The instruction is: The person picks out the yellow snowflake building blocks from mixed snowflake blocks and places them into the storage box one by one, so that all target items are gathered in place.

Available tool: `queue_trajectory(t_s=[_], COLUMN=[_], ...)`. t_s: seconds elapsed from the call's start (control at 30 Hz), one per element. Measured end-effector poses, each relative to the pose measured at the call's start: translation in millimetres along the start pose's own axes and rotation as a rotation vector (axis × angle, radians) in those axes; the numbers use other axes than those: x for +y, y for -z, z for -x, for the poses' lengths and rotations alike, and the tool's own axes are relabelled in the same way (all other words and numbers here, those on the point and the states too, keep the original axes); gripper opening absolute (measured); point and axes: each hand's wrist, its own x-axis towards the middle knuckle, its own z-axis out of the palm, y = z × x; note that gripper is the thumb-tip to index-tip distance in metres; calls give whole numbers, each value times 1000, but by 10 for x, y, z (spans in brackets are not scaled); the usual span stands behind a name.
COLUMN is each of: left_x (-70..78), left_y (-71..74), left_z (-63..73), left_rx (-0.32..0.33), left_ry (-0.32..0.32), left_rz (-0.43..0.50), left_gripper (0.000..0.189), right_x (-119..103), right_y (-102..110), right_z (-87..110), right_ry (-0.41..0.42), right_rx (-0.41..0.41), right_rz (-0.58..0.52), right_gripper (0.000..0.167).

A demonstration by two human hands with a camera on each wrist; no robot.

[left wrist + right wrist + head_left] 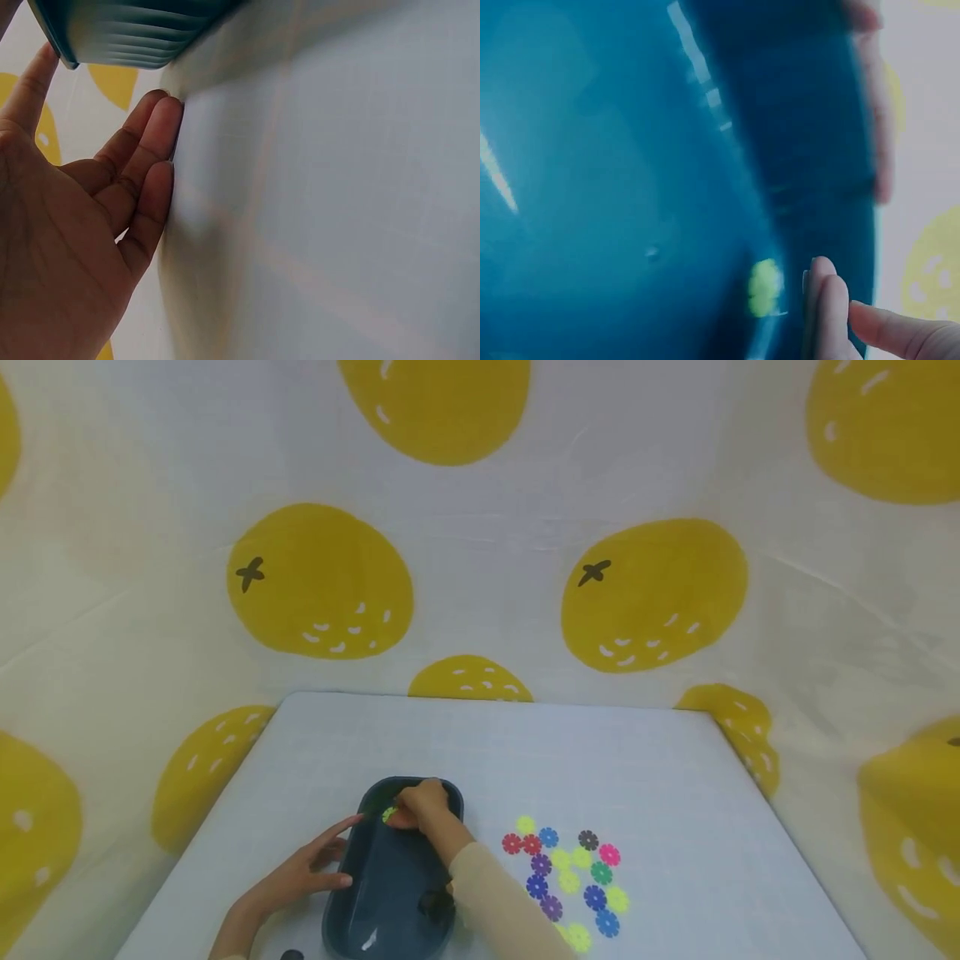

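Note:
A dark blue-green plastic tub (390,893) stands on the white table. My left hand (303,870) is at its left side, index finger and thumb reaching to the rim. In the left wrist view this hand (82,202) has its other fingers loosely bent below the tub's edge. Inside the tub's far end is my right hand (423,806), beside a yellow-green notched disc (389,814). In the right wrist view the disc (764,288) lies in the tub, apart from the right hand's extended fingers (831,311).
Right of the tub lie several flower-shaped discs, among them a red disc (532,844), a green disc (602,872) and a pink disc (610,854). A cloth (487,568) printed with yellow fruit hangs behind the table (675,777).

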Motion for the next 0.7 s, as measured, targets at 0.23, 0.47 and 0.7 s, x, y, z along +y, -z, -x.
queue_trajectory(t_s=[0.23, 0.47, 0.7], left_x=[-32, -22, 20], left_y=[43, 40, 8], left_z=[15, 10, -5], left_rx=[-3, 4, 14], left_ry=[-42, -17, 32], left_rz=[-23, -32, -41], left_gripper=[88, 88, 89], right_x=[-240, -353, -244], right_y=[148, 382, 751], right_z=[190, 310, 266], right_ry=[-3, -1, 50], right_rx=[-130, -296, -373], right_rz=[-128, -284, -344], right_gripper=[14, 13, 19])
